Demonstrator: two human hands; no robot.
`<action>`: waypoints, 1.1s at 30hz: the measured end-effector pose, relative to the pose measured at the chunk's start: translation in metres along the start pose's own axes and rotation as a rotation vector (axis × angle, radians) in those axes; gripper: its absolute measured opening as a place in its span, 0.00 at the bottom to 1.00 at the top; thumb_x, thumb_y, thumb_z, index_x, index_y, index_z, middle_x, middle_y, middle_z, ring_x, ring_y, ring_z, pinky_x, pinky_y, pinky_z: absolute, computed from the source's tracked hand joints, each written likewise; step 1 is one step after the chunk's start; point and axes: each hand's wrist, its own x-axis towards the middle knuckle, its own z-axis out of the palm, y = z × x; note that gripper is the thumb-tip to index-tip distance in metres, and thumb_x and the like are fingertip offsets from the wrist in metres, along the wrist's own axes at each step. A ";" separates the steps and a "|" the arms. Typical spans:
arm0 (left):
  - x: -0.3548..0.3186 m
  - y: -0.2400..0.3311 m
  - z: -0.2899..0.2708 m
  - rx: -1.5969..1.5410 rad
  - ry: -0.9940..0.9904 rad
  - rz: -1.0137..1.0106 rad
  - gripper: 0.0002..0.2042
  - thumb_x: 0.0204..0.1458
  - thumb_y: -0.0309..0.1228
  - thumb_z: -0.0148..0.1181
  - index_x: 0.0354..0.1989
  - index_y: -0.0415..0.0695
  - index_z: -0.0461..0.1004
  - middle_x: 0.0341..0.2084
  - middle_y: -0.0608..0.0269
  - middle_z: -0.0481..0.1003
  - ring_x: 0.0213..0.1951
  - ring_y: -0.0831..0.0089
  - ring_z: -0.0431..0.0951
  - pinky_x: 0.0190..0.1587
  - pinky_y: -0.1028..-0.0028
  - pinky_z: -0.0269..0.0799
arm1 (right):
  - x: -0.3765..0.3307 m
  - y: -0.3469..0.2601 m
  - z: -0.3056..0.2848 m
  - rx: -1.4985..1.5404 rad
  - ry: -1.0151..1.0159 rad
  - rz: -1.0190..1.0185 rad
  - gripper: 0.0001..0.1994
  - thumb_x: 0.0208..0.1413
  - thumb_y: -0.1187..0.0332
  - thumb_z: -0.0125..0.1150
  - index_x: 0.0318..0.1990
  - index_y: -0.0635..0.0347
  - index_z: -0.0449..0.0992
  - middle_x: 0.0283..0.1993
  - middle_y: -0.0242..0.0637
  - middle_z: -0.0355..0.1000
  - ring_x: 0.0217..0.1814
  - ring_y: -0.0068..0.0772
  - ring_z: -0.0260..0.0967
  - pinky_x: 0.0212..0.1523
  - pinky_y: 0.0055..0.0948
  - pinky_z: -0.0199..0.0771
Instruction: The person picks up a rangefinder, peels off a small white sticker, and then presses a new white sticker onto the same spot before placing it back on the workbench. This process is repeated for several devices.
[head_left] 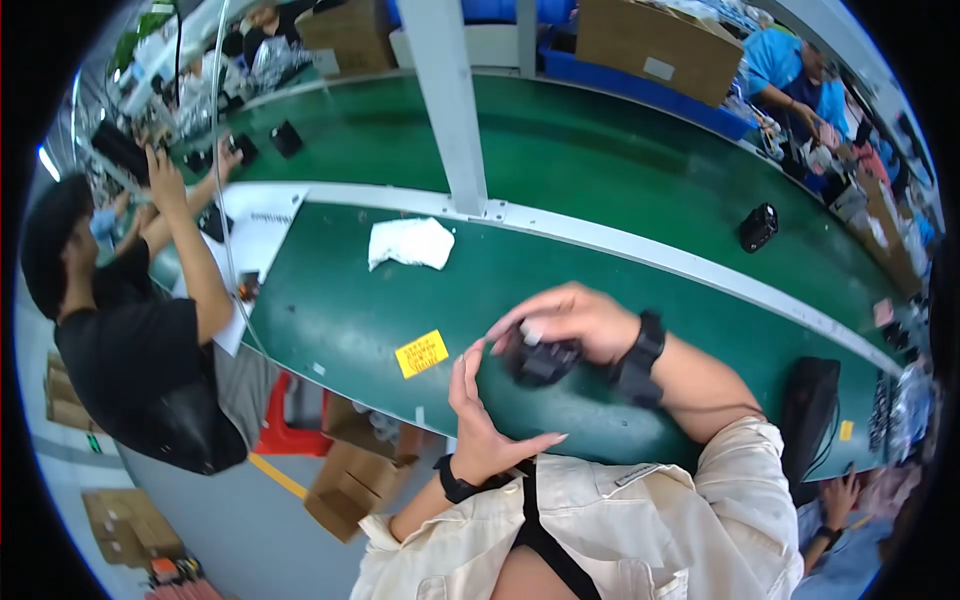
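My right hand (588, 322) is closed round a small black device (545, 362), smeared by motion, above the green table. A small white bit shows by the thumb, too blurred to name. My left hand (483, 415) is beside the device, thumb and fingers spread, with nothing in it. Its fingertips come close to the device; whether they touch it I cannot tell. On the table beyond lie a yellow printed label (421, 354) and a crumpled white cloth (410, 244).
A grey post (450, 120) rises from the rail behind the table. A black device (759, 228) sits on the green surface beyond. At right stands a long black case (808, 400). A co-worker (140, 340) works at left; cardboard boxes (350, 485) and a red stool (290, 420) are below.
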 end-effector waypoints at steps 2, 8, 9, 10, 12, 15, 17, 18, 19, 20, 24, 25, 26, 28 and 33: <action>0.000 -0.001 -0.003 0.028 -0.046 0.004 0.59 0.30 0.37 0.79 0.67 0.41 0.39 0.59 0.44 0.57 0.64 0.51 0.57 0.63 0.57 0.55 | -0.001 -0.018 -0.047 -0.110 0.157 -0.211 0.13 0.61 0.66 0.55 0.47 0.64 0.77 0.44 0.38 0.76 0.45 0.26 0.72 0.50 0.25 0.70; 0.007 0.000 -0.004 -0.039 -0.090 -0.109 0.61 0.32 0.35 0.77 0.69 0.44 0.32 0.64 0.42 0.54 0.67 0.51 0.52 0.66 0.54 0.46 | 0.009 -0.026 -0.192 -0.815 1.539 -0.663 0.16 0.62 0.58 0.51 0.48 0.59 0.77 0.44 0.40 0.77 0.44 0.35 0.75 0.47 0.30 0.73; 0.006 0.002 -0.007 -0.057 -0.141 -0.108 0.61 0.32 0.35 0.77 0.69 0.44 0.32 0.64 0.42 0.54 0.67 0.51 0.52 0.66 0.54 0.46 | 0.012 -0.023 -0.204 -0.870 1.673 -0.632 0.17 0.62 0.57 0.51 0.48 0.58 0.77 0.46 0.43 0.77 0.46 0.41 0.76 0.48 0.32 0.73; 0.006 0.001 -0.007 -0.073 -0.079 -0.113 0.59 0.34 0.35 0.75 0.69 0.44 0.33 0.64 0.41 0.53 0.67 0.52 0.52 0.66 0.54 0.45 | 0.015 -0.025 -0.210 -0.841 1.709 -0.609 0.17 0.62 0.55 0.50 0.47 0.57 0.78 0.45 0.45 0.76 0.48 0.45 0.74 0.49 0.34 0.72; 0.009 0.001 -0.006 -0.106 -0.053 -0.112 0.57 0.35 0.35 0.73 0.69 0.43 0.34 0.64 0.41 0.53 0.68 0.52 0.52 0.66 0.54 0.44 | 0.022 -0.029 -0.218 -0.827 1.703 -0.564 0.19 0.62 0.53 0.47 0.46 0.56 0.78 0.44 0.49 0.76 0.49 0.52 0.73 0.49 0.39 0.72; 0.009 0.005 -0.004 -0.057 -0.034 -0.132 0.54 0.39 0.35 0.71 0.70 0.42 0.36 0.64 0.40 0.53 0.68 0.53 0.52 0.66 0.54 0.45 | 0.015 -0.036 -0.215 -0.811 1.696 -0.383 0.26 0.65 0.49 0.32 0.41 0.56 0.78 0.41 0.51 0.75 0.44 0.60 0.71 0.48 0.52 0.69; 0.009 0.007 -0.002 -0.045 -0.077 -0.135 0.52 0.40 0.36 0.70 0.70 0.42 0.38 0.65 0.40 0.52 0.68 0.52 0.52 0.66 0.54 0.45 | 0.010 -0.036 -0.216 -0.799 1.708 -0.404 0.27 0.65 0.49 0.31 0.40 0.56 0.78 0.41 0.52 0.75 0.44 0.60 0.71 0.48 0.52 0.69; 0.007 0.009 -0.001 -0.019 -0.091 -0.154 0.51 0.41 0.37 0.70 0.69 0.41 0.40 0.65 0.41 0.52 0.68 0.51 0.51 0.66 0.54 0.46 | 0.009 -0.031 -0.215 -0.793 1.683 -0.418 0.28 0.65 0.49 0.30 0.40 0.57 0.78 0.40 0.52 0.75 0.44 0.60 0.71 0.48 0.52 0.68; 0.008 0.012 0.001 0.008 -0.102 -0.171 0.49 0.42 0.38 0.69 0.69 0.41 0.42 0.65 0.41 0.52 0.68 0.50 0.51 0.66 0.54 0.46 | 0.007 -0.029 -0.216 -0.787 1.656 -0.432 0.29 0.65 0.49 0.29 0.39 0.58 0.78 0.40 0.52 0.75 0.44 0.60 0.70 0.48 0.52 0.68; 0.010 0.014 0.002 0.008 -0.112 -0.167 0.49 0.42 0.38 0.69 0.69 0.41 0.42 0.65 0.41 0.52 0.68 0.50 0.51 0.66 0.54 0.46 | 0.003 -0.029 -0.218 -0.782 1.667 -0.435 0.29 0.65 0.49 0.29 0.39 0.58 0.78 0.40 0.52 0.75 0.44 0.60 0.70 0.48 0.52 0.68; 0.037 0.029 0.003 0.581 -0.575 -0.069 0.44 0.41 0.39 0.71 0.65 0.36 0.53 0.63 0.40 0.55 0.67 0.45 0.51 0.67 0.51 0.43 | -0.002 -0.031 -0.223 -0.765 1.598 -0.353 0.31 0.66 0.49 0.25 0.38 0.60 0.78 0.40 0.54 0.75 0.44 0.60 0.70 0.49 0.50 0.68; 0.049 0.034 0.005 0.664 -0.742 -0.015 0.41 0.43 0.40 0.70 0.64 0.37 0.56 0.62 0.41 0.58 0.67 0.44 0.51 0.67 0.52 0.45 | -0.003 -0.031 -0.222 -0.775 1.594 -0.365 0.30 0.66 0.50 0.27 0.38 0.60 0.77 0.39 0.54 0.75 0.43 0.60 0.70 0.48 0.50 0.68; 0.061 0.039 0.010 0.741 -0.918 0.043 0.38 0.45 0.41 0.68 0.63 0.38 0.58 0.61 0.43 0.60 0.67 0.44 0.52 0.67 0.53 0.46 | -0.009 -0.030 -0.222 -0.785 1.600 -0.373 0.29 0.66 0.51 0.28 0.38 0.61 0.77 0.38 0.54 0.75 0.43 0.60 0.71 0.48 0.51 0.68; 0.090 0.046 0.029 0.806 -1.104 0.121 0.36 0.48 0.41 0.66 0.63 0.39 0.60 0.60 0.45 0.63 0.66 0.43 0.52 0.66 0.54 0.48 | -0.024 -0.034 -0.217 -0.798 1.628 -0.381 0.28 0.65 0.52 0.30 0.38 0.61 0.77 0.37 0.54 0.75 0.42 0.59 0.71 0.47 0.51 0.68; 0.166 0.027 0.098 0.741 -0.759 0.497 0.28 0.55 0.40 0.59 0.60 0.38 0.64 0.58 0.43 0.66 0.64 0.40 0.55 0.63 0.51 0.52 | -0.037 -0.050 -0.173 -1.231 1.755 -0.809 0.17 0.50 0.65 0.58 0.46 0.66 0.74 0.47 0.50 0.72 0.51 0.53 0.67 0.56 0.47 0.65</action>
